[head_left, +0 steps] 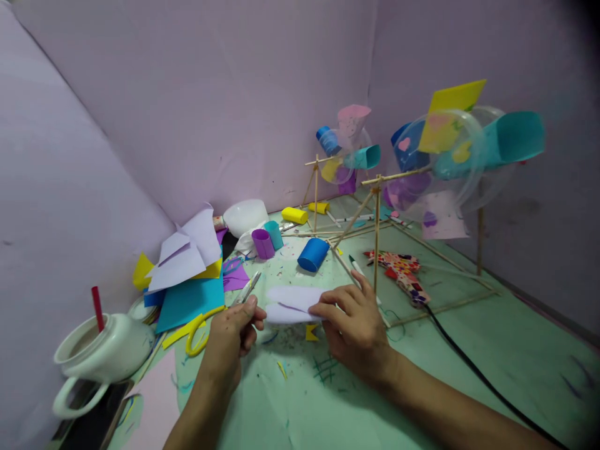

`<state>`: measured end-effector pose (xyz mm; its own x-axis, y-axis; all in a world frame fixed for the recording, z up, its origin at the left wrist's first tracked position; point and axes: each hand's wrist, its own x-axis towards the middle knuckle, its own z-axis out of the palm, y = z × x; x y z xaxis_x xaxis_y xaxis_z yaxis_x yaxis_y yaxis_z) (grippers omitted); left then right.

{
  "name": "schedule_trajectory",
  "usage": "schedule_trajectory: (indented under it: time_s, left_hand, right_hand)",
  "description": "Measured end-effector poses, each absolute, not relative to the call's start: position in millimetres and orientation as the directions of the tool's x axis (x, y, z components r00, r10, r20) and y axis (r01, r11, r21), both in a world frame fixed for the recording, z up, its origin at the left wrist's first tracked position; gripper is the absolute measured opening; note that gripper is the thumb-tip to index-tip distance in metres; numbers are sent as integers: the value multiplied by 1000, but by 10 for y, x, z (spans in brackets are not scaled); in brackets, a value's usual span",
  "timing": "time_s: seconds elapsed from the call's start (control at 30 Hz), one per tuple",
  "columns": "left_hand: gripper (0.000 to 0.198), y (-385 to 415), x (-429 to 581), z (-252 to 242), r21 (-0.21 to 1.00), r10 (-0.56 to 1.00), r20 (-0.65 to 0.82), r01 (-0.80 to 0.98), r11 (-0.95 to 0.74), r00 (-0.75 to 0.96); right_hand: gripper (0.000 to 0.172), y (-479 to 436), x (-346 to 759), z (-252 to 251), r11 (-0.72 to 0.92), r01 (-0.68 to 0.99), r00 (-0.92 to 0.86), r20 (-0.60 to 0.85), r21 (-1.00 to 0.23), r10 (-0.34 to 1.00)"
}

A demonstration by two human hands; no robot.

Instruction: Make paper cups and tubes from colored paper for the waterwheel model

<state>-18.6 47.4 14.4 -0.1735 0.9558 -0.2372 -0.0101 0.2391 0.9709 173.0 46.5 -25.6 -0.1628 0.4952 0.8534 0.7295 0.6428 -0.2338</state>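
Observation:
Both hands hold a pale lilac piece of paper [290,304] just above the green table [450,350]. My left hand [232,340] pinches its left end between thumb and fingers. The fingers of my right hand [354,325] are closed on its right end. Yellow-handled scissors [202,326] lie right behind my left hand, their metal blades pointing up and to the right. A small yellow paper scrap [311,332] lies under the paper.
A white pot with a red straw [100,350] stands at the left, beside a stack of coloured paper sheets [187,281]. Blue [313,254], purple [263,244] and yellow [294,215] paper rolls lie beyond. Stick frames carrying pinwheels [445,156] stand at the right, near a patterned glue gun [402,273] with a black cable [473,369].

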Motion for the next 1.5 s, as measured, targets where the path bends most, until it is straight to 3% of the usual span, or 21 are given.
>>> schedule_trajectory:
  time_s: [0.1, 0.23, 0.47, 0.57, 0.67, 0.77, 0.83, 0.9, 1.0, 1.1, 1.5]
  left_hand:
    - [37, 485, -162, 120, 936, 929, -352, -44, 349, -118]
    - [32, 524, -184, 69, 922, 916, -381, -117, 368, -121]
    - [30, 503, -188, 45, 920, 920, -391, 20, 392, -12]
    - [28, 528, -217, 31, 908, 908, -418, -28, 418, -5]
    - [34, 579, -268, 14, 909, 910, -411, -89, 407, -47]
    - [40, 617, -301, 12, 910, 907, -407, -130, 392, -111]
    - [42, 625, -305, 15, 913, 905, -402, -139, 384, -136]
    - [43, 623, -301, 13, 914, 905, -401, -123, 386, -145]
    - [39, 610, -292, 1, 916, 903, -402, -74, 395, -151]
    - [33, 596, -274, -1, 927, 914, -374, -57, 370, -155]
    - [32, 578, -198, -5, 957, 935, -284, -2, 291, -210]
  right_hand:
    - [25, 446, 1721, -231, 658, 722, -165, 871, -213, 463]
    - [25, 440, 1725, -224, 681, 701, -167, 880, -210, 444]
    - [25, 471, 1709, -287, 750, 625, -253, 853, -216, 456]
    - [30, 471, 1718, -299, 744, 612, -222, 845, -268, 487]
    - [41, 493, 1763, -286, 707, 562, -96, 815, -429, 571]
    - [33, 551, 1828, -251, 565, 415, 122, 659, -713, 742]
    - [19, 595, 1862, -222, 392, 218, 196, 434, -894, 879]
    - [13, 628, 1878, -196, 204, 7, 156, 202, -979, 967]
    - [19, 641, 1868, -174, 22, -147, 23, 19, -989, 1000]
    - [23, 631, 1841, -174, -78, -117, -66, -71, -990, 995]
    - [18, 654, 1828, -204, -167, -29, -110, -163, -986, 981]
